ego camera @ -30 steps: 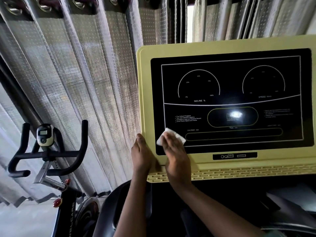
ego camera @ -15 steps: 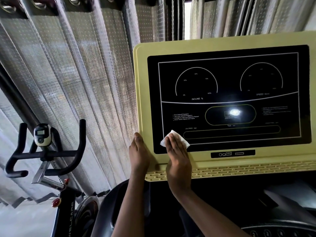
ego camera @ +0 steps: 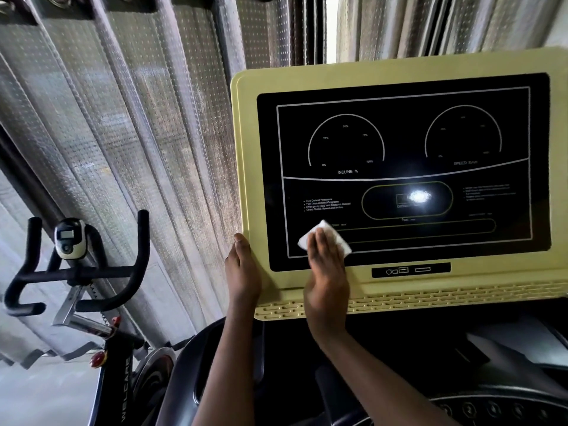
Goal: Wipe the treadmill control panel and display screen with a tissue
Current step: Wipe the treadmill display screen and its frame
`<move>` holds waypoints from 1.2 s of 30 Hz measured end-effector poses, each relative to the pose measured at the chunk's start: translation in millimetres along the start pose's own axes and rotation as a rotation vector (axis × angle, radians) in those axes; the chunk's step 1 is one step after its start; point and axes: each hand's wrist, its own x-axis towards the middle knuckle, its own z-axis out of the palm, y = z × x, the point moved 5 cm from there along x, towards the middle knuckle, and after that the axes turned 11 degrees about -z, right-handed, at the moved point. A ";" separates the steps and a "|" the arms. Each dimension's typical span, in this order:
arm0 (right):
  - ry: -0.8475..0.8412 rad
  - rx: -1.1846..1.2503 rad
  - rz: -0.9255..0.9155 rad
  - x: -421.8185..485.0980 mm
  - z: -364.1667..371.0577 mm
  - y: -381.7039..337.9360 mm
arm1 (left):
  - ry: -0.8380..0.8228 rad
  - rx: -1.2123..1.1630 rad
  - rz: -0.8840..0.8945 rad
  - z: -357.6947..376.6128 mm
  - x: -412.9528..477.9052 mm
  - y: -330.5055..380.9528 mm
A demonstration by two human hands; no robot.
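The treadmill control panel (ego camera: pixel 399 69) has a pale yellow frame around a black display screen (ego camera: pixel 399 142) with two dial outlines. A white folded tissue (ego camera: pixel 336 236) lies flat on the screen's lower left part. My right hand (ego camera: pixel 327 281) presses it against the glass with straight fingers. My left hand (ego camera: pixel 242 269) rests on the panel's left edge near the bottom corner, thumb up along the frame; its fingers are hidden behind the edge.
A black exercise bike (ego camera: pixel 73 272) with handlebars and a small monitor stands at the left. Grey dotted curtains (ego camera: pixel 138 133) hang behind. The treadmill's dark lower console (ego camera: pixel 399 364) with buttons lies below the panel.
My right hand with the tissue has slid a little to the right along the bottom of the screen. My left hand stays on the panel's left edge.
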 end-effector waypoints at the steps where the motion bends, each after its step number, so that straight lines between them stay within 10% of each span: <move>1: -0.011 0.019 -0.011 -11.5 -0.7 -3.5 | 0.001 -0.006 -0.001 0.0 0.4 -0.4; 36: 0.067 -0.043 0.065 -5.8 -28.3 40.4 | 0.018 0.021 0.023 1.3 -2.6 2.6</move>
